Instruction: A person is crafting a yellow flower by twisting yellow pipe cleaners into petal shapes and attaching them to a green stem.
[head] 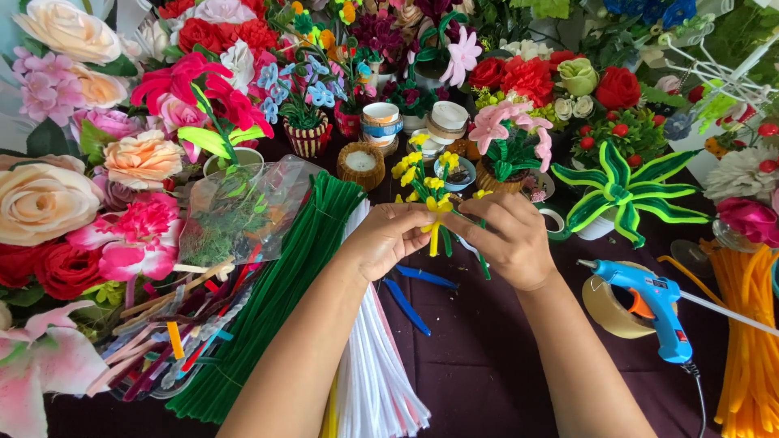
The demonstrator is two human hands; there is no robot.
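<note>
Both hands meet at the middle of the view over a dark purple tabletop point(479, 365). My left hand point(388, 237) and my right hand point(505, 240) together pinch a small spray of yellow pipe-cleaner flowers point(428, 186) on green stems. The fingertips of both hands close on a yellow piece just below the blossoms. A green stem sticks out under my right hand.
A blue glue gun point(649, 304) rests on a tape roll point(610, 307) at the right. Bundles of green point(276, 300), white point(377, 381) and orange pipe cleaners point(751, 332) lie about. Artificial flowers and small pots point(361, 165) crowd the back and left. Blue pipe-cleaner bits point(410, 304) lie below the hands.
</note>
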